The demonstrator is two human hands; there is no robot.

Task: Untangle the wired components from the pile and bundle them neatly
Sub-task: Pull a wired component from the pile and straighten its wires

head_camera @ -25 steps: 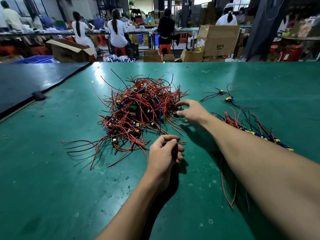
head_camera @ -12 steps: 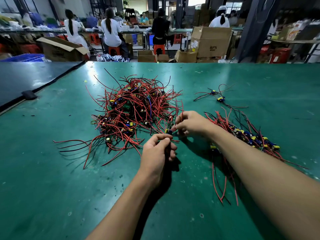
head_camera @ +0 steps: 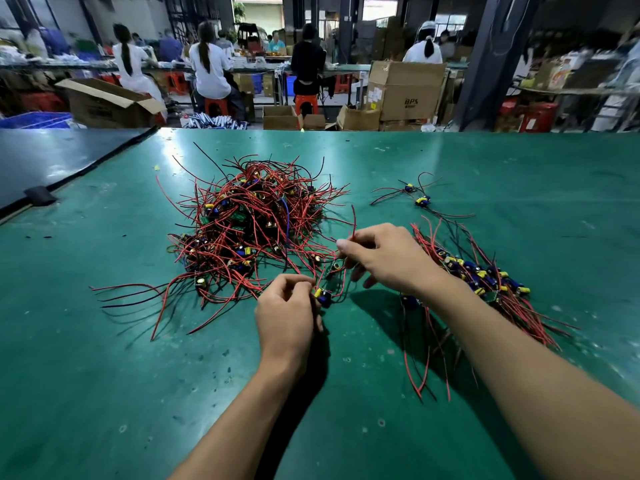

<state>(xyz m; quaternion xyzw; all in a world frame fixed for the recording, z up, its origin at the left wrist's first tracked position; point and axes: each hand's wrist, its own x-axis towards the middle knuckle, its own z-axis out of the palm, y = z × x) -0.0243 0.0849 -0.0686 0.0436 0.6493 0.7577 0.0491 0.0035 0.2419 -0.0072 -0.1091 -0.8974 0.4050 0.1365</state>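
Pinching on both sides: the left hand (head_camera: 285, 306) curls its fingers round thin red leads, and a component (head_camera: 323, 296) with a blue and yellow part hangs just beside its fingertips. The right hand (head_camera: 384, 258) closes thumb and forefinger on a red wire (head_camera: 353, 223), whose free end stands up above the knuckles. Between the two grips a few strands cross, and it cannot be told which of them belong to the held component.

That is the first risk. The strands run back into the near edge of the pile (head_camera: 252, 223), just beyond the hands. If the hands pull apart while a loop is caught there, the knot probably tightens. Neighbouring pieces may also be dragged across the desk (head_camera: 104, 375), or a lead may tear from its board. A slow draw along one wire's length seems safer than a tug.

The second risk lies under the right forearm. The sorted bundle (head_camera: 485, 275) sits just to its right, with wire ends trailing beneath and beside the arm. A sweep of that arm could fan the bundle out or hook its ends back into the held strands.

Two strays (head_camera: 417, 197) lie beyond the bundle, apart from it, and are easily left out.
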